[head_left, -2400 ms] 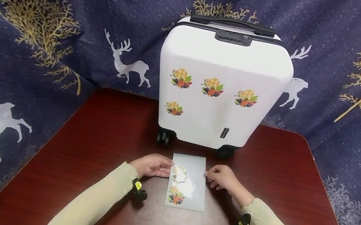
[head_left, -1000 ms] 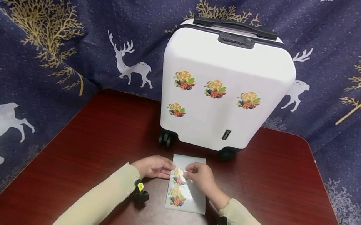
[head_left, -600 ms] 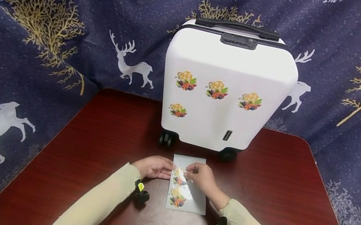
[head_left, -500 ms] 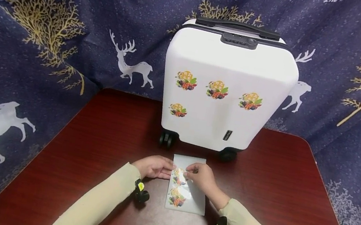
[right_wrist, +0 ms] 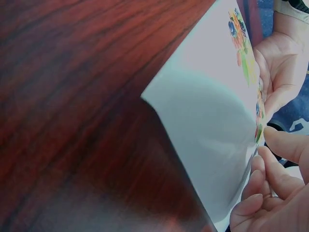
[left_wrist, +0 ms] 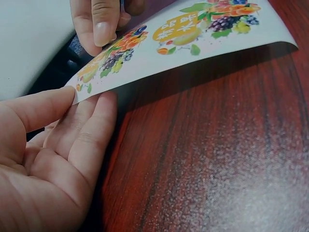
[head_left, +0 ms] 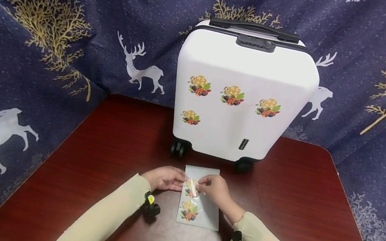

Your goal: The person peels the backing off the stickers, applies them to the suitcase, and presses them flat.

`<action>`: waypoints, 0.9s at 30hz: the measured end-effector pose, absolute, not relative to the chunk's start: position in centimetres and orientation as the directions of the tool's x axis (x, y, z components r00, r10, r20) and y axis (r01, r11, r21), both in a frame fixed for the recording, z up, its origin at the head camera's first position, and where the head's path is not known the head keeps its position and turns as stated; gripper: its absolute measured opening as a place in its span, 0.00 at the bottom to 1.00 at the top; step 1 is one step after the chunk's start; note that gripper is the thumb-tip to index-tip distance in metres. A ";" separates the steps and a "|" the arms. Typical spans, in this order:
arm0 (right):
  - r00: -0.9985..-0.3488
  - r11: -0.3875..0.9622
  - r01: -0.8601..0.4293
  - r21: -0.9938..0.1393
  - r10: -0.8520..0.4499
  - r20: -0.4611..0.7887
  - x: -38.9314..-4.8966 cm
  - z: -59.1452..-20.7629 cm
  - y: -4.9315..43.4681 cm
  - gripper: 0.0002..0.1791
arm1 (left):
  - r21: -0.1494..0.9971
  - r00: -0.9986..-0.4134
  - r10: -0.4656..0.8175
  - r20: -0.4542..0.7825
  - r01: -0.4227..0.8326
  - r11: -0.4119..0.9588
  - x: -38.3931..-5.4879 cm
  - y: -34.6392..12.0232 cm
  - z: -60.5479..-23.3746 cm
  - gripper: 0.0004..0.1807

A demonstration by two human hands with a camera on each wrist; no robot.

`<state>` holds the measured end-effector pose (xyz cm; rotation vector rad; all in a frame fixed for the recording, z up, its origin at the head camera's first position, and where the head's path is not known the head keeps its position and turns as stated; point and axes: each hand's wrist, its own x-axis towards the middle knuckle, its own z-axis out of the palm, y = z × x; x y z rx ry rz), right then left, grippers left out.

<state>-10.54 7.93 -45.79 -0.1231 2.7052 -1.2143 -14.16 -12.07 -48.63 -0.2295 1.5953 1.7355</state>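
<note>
A white sticker sheet with two fruit stickers left of its middle is held over the table, its surface bowed in the wrist views. My left hand pinches the sheet's left edge, thumb on top and fingers beneath, as the left wrist view shows. Reaching across from the right, my right hand has thumb and index finger together at the right edge of the upper fruit sticker, pinching it there. The lower fruit sticker lies flat on the sheet, nearer the front.
Behind the sheet a white suitcase stands on black wheels, with several fruit stickers on its front, three in an upper row and one below left. The dark red table runs back to a blue curtain with deer and trees.
My right hand has moved left from the sheet's right edge to the upper sticker and has stayed there for about a second. My left hand keeps its grip on the left edge.
</note>
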 end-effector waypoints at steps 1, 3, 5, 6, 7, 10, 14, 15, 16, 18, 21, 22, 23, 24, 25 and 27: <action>-0.981 0.665 -0.001 -0.747 -0.144 -0.126 -10.5 -45.8 7.9 0.04 | 0.780 -0.700 0.399 -0.592 -0.623 0.063 -14.2 -12.1 -48.6 0.16; -0.982 0.667 0.000 -0.745 -0.140 -0.126 -10.5 -45.8 7.8 0.04 | 0.779 -0.702 0.396 -0.592 -0.624 0.060 -14.2 -12.1 -48.7 0.16; -0.983 0.666 0.004 -0.746 -0.136 -0.126 -10.6 -45.8 7.8 0.05 | 0.779 -0.704 0.394 -0.591 -0.625 0.054 -14.2 -12.0 -48.8 0.16; -0.983 0.669 -0.003 -0.743 -0.138 -0.120 -10.6 -45.8 7.8 0.05 | 0.778 -0.704 0.392 -0.593 -0.627 0.051 -14.2 -12.0 -48.8 0.15; -0.984 0.668 -0.002 -0.745 -0.136 -0.119 -10.6 -45.9 7.7 0.05 | 0.776 -0.703 0.392 -0.594 -0.628 0.049 -14.2 -12.0 -48.8 0.14; -0.985 0.664 -0.011 -0.748 -0.136 -0.107 -10.8 -46.0 7.6 0.07 | 0.778 -0.704 0.397 -0.589 -0.626 0.044 -14.2 -12.0 -48.7 0.10; -0.985 0.655 -0.008 -0.755 -0.134 -0.106 -10.9 -46.2 7.4 0.09 | 0.780 -0.700 0.415 -0.581 -0.624 0.038 -14.1 -12.1 -48.5 0.06; -0.985 0.654 -0.010 -0.757 -0.135 -0.104 -10.8 -46.3 7.3 0.09 | 0.780 -0.699 0.420 -0.579 -0.624 0.036 -14.1 -12.1 -48.5 0.05; -0.986 0.653 -0.015 -0.757 -0.137 -0.098 -10.8 -46.3 7.2 0.09 | 0.781 -0.698 0.425 -0.576 -0.624 0.033 -14.1 -12.2 -48.5 0.05; -0.987 0.651 -0.020 -0.759 -0.136 -0.091 -10.8 -46.3 7.1 0.10 | 0.779 -0.696 0.430 -0.574 -0.626 0.027 -14.1 -12.2 -48.6 0.05; -0.985 0.638 -0.038 -0.769 -0.154 -0.080 -10.6 -46.2 6.9 0.10 | 0.780 -0.695 0.437 -0.571 -0.626 0.023 -14.1 -12.2 -48.6 0.05; -0.984 0.634 -0.042 -0.772 -0.161 -0.079 -10.6 -46.1 6.8 0.10 | 0.781 -0.696 0.438 -0.569 -0.624 0.024 -14.1 -12.2 -48.7 0.05; -0.983 0.626 -0.043 -0.778 -0.168 -0.081 -10.6 -46.1 6.8 0.11 | 0.781 -0.695 0.439 -0.569 -0.624 0.023 -14.1 -12.3 -48.7 0.06; -0.981 0.618 -0.048 -0.785 -0.177 -0.080 -10.5 -46.1 6.7 0.11 | 0.781 -0.695 0.441 -0.568 -0.625 0.022 -14.1 -12.3 -48.7 0.06; -0.980 0.611 -0.052 -0.790 -0.183 -0.076 -10.5 -46.1 6.6 0.11 | 0.781 -0.694 0.445 -0.567 -0.624 0.023 -14.1 -12.3 -48.7 0.06; -0.980 0.608 -0.069 -0.791 -0.189 -0.060 -10.4 -46.1 6.6 0.10 | 0.778 -0.689 0.452 -0.566 -0.628 0.016 -14.1 -12.3 -48.7 0.05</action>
